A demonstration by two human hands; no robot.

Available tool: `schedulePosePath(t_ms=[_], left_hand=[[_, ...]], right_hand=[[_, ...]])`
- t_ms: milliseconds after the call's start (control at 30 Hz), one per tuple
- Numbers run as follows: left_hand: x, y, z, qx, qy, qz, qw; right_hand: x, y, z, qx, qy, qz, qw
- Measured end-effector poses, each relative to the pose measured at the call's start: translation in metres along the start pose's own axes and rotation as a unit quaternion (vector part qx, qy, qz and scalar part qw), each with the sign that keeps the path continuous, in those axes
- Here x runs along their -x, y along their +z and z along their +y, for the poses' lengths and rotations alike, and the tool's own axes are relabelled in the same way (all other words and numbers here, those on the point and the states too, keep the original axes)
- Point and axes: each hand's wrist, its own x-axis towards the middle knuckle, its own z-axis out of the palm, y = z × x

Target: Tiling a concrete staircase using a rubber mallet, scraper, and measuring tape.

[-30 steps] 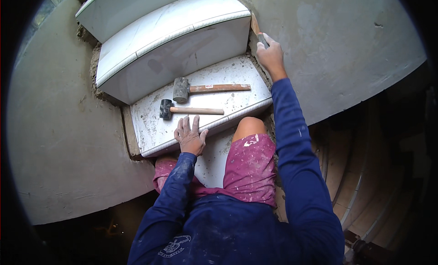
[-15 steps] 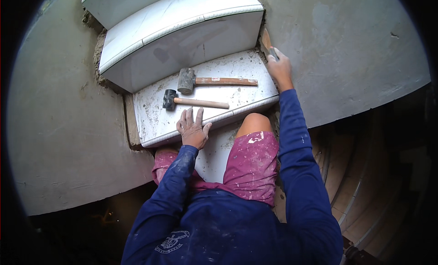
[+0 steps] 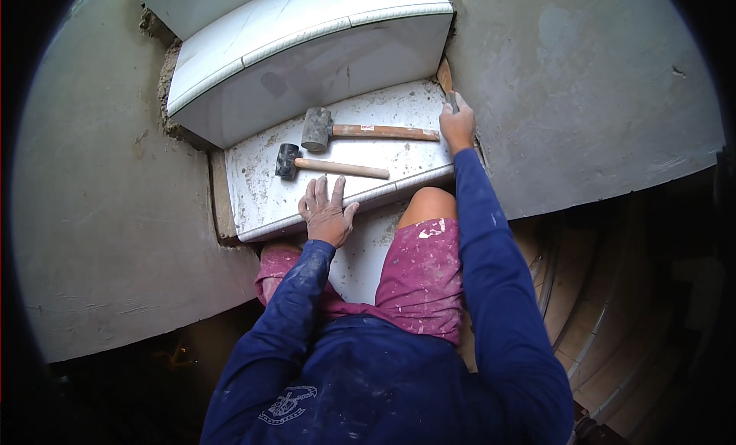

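Note:
My right hand [image 3: 458,125] grips the grey handle of a scraper with a tan blade [image 3: 445,74], held in the narrow gap between the white step's right end and the grey wall. My left hand [image 3: 330,215] rests with fingers spread on the front edge of the white tiled step [image 3: 257,196], which is speckled with debris. Two mallets lie crosswise on that step: a larger grey-headed one [image 3: 317,129] behind, and a smaller black-headed one [image 3: 287,161] in front, just beyond my left fingertips. Both have wooden handles.
Higher white steps [image 3: 307,16] with rough mortar edges [image 3: 167,92] rise beyond. Grey plastered surfaces flank them left [image 3: 107,215] and right [image 3: 583,100]. My knees are against the lower step. A tiled curved stairway [image 3: 590,322] drops away at the lower right, beside a dark area.
My right hand has drawn the scraper down along the gap toward me. My left hand stays on the step edge, and the whole view has shifted slightly.

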Motion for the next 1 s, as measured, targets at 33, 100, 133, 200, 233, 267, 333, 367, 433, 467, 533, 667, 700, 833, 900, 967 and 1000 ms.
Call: schedulePosePath(t_ms=[33,100,133,200,233,267,333,367,433,467,533,667,700,833,900,967,1000], left_hand=[[0.002,0.001,0.0,0.0,0.002,-0.002,1.0],[0.003,0.0,0.002,0.005,-0.01,-0.019,1.0],[-0.002,0.001,0.002,0.004,-0.012,-0.018,1.0],[-0.003,0.0,0.003,0.001,0.0,-0.002,1.0],[0.002,0.003,0.003,-0.005,0.004,0.016,1.0],[0.001,0.004,0.003,-0.004,0.001,0.018,1.0],[0.003,0.002,0.001,0.004,-0.006,0.012,1.0],[0.004,0.001,0.001,0.006,-0.007,0.011,1.0],[0.005,-0.001,-0.002,-0.001,0.001,0.021,1.0],[0.004,0.0,0.0,0.003,0.006,0.02,1.0],[0.003,0.0,0.001,0.003,0.001,0.012,1.0],[0.003,0.001,0.003,0.006,0.002,0.015,1.0],[0.003,-0.001,0.004,0.004,0.001,0.014,1.0],[0.006,0.001,-0.004,0.007,-0.008,0.007,1.0],[0.003,-0.003,0.0,0.008,-0.01,0.006,1.0],[0.005,-0.003,-0.001,-0.006,-0.01,0.001,1.0],[0.004,-0.001,0.0,-0.005,-0.005,-0.003,1.0]], right_hand=[[0.001,-0.001,0.004,-0.007,0.009,0.0,1.0],[-0.005,0.001,0.001,-0.017,0.013,-0.005,1.0],[-0.009,0.003,0.0,0.002,0.015,-0.008,1.0],[-0.004,0.004,0.002,0.045,0.03,-0.016,0.998],[-0.002,-0.001,0.005,0.052,0.013,-0.03,0.998],[-0.004,-0.007,0.002,0.052,0.01,-0.032,0.998],[0.004,-0.025,-0.007,0.032,0.001,-0.024,0.999],[0.011,-0.033,-0.003,0.044,-0.008,-0.017,0.999],[0.036,-0.034,-0.006,0.086,-0.01,-0.046,0.995],[0.043,-0.036,-0.005,0.133,-0.009,-0.068,0.989],[0.034,-0.032,0.006,0.169,0.013,-0.1,0.98],[0.026,-0.031,0.005,0.163,0.029,-0.064,0.984],[0.028,-0.028,0.004,0.158,0.017,-0.052,0.986],[0.045,-0.039,0.005,0.072,0.008,-0.033,0.997],[0.065,-0.038,0.022,0.073,-0.006,0.016,0.997],[0.071,-0.033,0.017,0.031,-0.033,0.054,0.998],[0.058,-0.027,0.011,0.035,-0.028,0.056,0.997]])
